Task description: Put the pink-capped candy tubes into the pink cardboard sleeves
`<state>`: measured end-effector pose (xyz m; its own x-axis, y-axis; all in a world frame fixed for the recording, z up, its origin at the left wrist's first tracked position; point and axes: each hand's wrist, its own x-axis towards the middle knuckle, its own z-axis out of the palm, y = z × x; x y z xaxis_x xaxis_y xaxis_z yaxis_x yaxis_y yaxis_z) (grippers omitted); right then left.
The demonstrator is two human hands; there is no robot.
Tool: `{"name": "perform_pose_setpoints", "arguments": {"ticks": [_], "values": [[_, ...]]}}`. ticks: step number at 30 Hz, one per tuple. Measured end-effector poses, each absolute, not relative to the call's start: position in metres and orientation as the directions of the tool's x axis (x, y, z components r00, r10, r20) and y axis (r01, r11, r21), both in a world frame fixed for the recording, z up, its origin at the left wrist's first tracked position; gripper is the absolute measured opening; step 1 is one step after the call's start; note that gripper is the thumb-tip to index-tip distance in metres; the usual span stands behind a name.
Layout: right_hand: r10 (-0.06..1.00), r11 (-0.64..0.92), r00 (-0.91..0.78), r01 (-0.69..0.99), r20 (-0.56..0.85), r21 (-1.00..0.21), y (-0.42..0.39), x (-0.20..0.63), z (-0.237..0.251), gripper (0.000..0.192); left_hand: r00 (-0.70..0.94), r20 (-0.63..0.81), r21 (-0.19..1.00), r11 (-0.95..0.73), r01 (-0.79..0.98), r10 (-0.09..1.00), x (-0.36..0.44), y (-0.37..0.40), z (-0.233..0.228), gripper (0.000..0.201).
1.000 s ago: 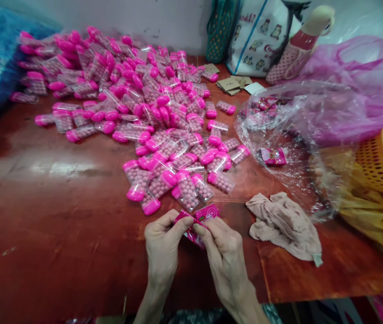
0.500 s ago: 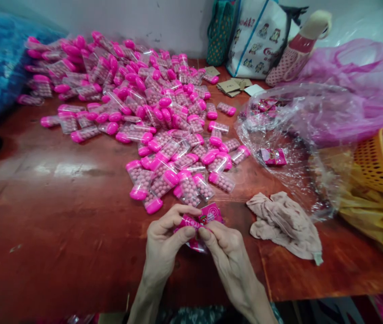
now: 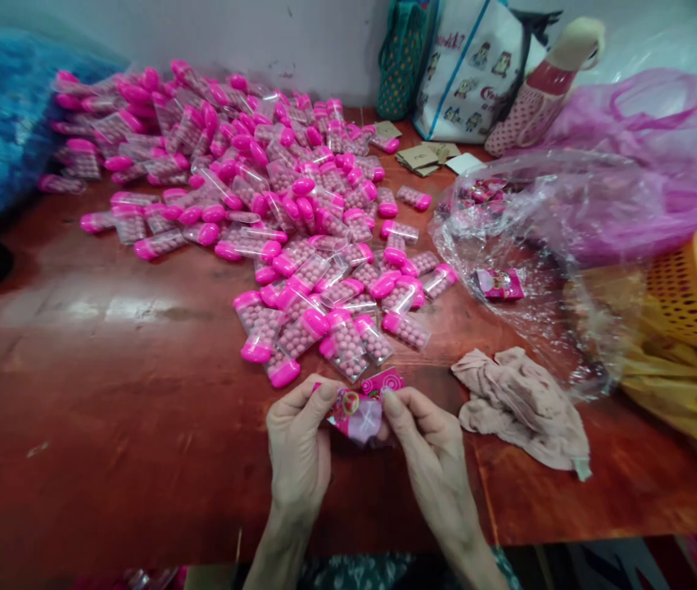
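Pinching one pink label (image 3: pixel 357 410), left hand (image 3: pixel 299 447) and right hand (image 3: pixel 431 447) share it.

A red-brown table (image 3: pixel 108 393) bears pink-capped candy packs (image 3: pixel 274 205), a beige cloth (image 3: pixel 523 406) and plastic bags (image 3: pixel 545 238).

Containers (image 3: pixel 299 246) heaped behind cloth (image 3: pixel 523 406) (bag (image 3: pixel 545 246) right) on table (image 3: pixel 108 410).

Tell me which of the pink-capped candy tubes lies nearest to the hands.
The candy tube at the pile's front edge, its pink cap pointing toward the left hand. Every other tube lies farther back on the table.
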<state>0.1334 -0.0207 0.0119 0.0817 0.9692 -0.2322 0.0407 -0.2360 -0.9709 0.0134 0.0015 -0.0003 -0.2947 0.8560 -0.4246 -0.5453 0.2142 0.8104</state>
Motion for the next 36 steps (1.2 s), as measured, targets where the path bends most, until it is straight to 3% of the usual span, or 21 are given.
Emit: {"name": "perform_pose_setpoints", "arguments": {"ticks": [4, 9, 15, 19, 23, 27, 30, 32, 36], "values": [[0.965, -0.163, 0.226, 0.127, -0.132, -0.978, -0.024, 0.130, 0.011, 0.014, -0.385, -0.465, 0.798, 0.190, -0.572, 0.797, 0.009, 0.004, -0.004, 0.022], [0.980, -0.158, 0.144, 0.160, -0.135, -0.974, -0.023, 0.121, 0.014, 0.011, -0.389, -0.467, 0.800, 0.192, -0.569, 0.794, 0.006, 0.003, -0.004, 0.021], [0.969, -0.222, 0.136, 0.116, -0.205, -0.968, -0.020, 0.120, 0.013, 0.005, -0.300, -0.370, 0.842, 0.181, -0.509, 0.879, 0.011, -0.003, 0.000, 0.015], [0.991, -0.096, 0.117, 0.218, -0.071, -0.971, -0.021, 0.119, 0.012, 0.013, -0.310, -0.309, 0.871, 0.137, -0.472, 0.899, 0.007, -0.005, 0.000, 0.006], [0.995, -0.011, 0.101, 0.333, 0.024, -0.943, -0.019, 0.127, 0.011, 0.019, -0.356, -0.341, 0.845, 0.117, -0.522, 0.870, -0.010, -0.001, 0.000, 0.014], [0.980, -0.034, 0.184, 0.520, 0.073, -0.854, 0.000, 0.131, 0.012, 0.018, -0.499, -0.390, 0.833, 0.066, -0.549, 0.774, -0.029, 0.004, -0.002, 0.018], [0.982, -0.002, 0.119, 0.787, 0.148, -0.617, 0.024, 0.118, 0.010, 0.021, -0.529, -0.430, 0.811, 0.055, -0.583, 0.732, -0.033, 0.007, -0.003, 0.018], [0.987, -0.002, 0.081, 0.875, 0.141, -0.484, 0.038, 0.104, 0.006, 0.019, -0.520, -0.439, 0.791, 0.041, -0.610, 0.733, -0.033, 0.009, -0.001, 0.017], [0.988, -0.001, 0.081, 0.857, 0.133, -0.516, 0.045, 0.089, -0.001, 0.015, -0.534, -0.420, 0.768, -0.025, -0.640, 0.734, -0.032, 0.013, 0.006, 0.016]]}}
